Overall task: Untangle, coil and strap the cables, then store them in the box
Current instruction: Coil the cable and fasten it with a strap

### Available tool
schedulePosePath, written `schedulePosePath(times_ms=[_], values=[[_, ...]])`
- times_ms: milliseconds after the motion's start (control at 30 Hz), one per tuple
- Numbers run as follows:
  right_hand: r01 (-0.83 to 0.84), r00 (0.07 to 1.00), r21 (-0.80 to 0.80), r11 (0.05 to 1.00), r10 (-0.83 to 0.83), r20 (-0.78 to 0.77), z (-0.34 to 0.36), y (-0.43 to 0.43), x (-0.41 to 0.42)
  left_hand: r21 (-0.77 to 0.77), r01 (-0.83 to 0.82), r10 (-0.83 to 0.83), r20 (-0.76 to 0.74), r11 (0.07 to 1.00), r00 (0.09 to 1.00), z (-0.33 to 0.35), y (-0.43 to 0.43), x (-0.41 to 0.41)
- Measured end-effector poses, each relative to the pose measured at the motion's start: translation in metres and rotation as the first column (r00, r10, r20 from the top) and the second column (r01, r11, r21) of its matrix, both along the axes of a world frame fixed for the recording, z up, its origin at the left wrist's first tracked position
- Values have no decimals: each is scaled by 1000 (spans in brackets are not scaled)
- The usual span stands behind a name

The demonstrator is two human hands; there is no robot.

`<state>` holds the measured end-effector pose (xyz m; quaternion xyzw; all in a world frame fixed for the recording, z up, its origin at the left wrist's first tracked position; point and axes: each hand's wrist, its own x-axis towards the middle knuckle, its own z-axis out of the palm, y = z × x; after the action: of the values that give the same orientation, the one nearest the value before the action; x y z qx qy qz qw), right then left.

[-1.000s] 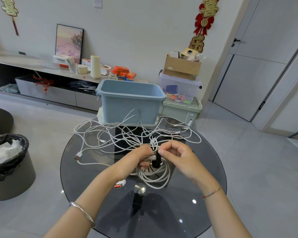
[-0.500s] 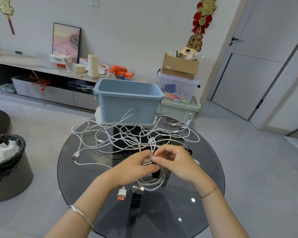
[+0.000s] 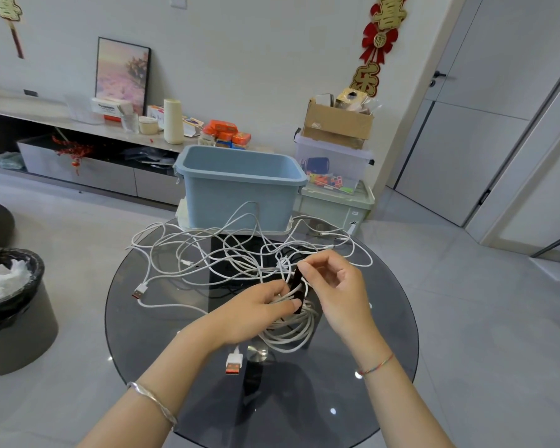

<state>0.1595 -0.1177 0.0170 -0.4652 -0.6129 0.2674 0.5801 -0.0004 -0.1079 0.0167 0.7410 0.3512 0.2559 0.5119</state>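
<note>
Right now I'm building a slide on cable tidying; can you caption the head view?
Left hand grips a coiled white cable; right hand pinches the black strap, tangled cables and blue box behind.

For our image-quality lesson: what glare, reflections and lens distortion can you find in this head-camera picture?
Head view: the dark glass table carries small bright glare spots; the door at right leans, a sign of wide-angle distortion; the coiled cable looks sharp under soft, even light.

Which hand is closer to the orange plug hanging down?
Left. The left hand is just above the hanging orange plug; the right hand is farther up and right.
</note>
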Motion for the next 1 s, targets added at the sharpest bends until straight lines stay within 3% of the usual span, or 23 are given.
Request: schedulePosePath(times_ms=[100, 200, 300, 533, 667, 833, 1000], values=[[-1, 1000, 26, 1000, 0, 18, 0, -1, -2, 19, -3, 3, 4, 1000, 1000, 1, 0, -1], [-44, 999, -45, 998, 43, -31, 1, -2, -2, 26, 14, -15, 26, 1000, 1000, 3, 0, -3], [-4, 999, -87, 996, 8, 49, 1, -2, -1, -16, 45, -43, 68, 999, 997, 3, -2, -3], [8, 992, -157, 988, -28, -124, 1, -1, -2, -65, 92, -79, 180, 994, 980, 4, -6, -1], [58, 997, -209, 976, -68, -42, -2, 0, 0, 4, 77, -76, 157, 997, 985, 3, -9, 1], [145, 987, -110, 983, -151, -48, 2, 1, -1, -3, 44, -42, 235, 999, 971, 2, -7, 3], [195, 979, -110, 975, -199, -31, 1, 1, 2, 71, 50, -63, 201, 996, 978, -3, -5, 5]])
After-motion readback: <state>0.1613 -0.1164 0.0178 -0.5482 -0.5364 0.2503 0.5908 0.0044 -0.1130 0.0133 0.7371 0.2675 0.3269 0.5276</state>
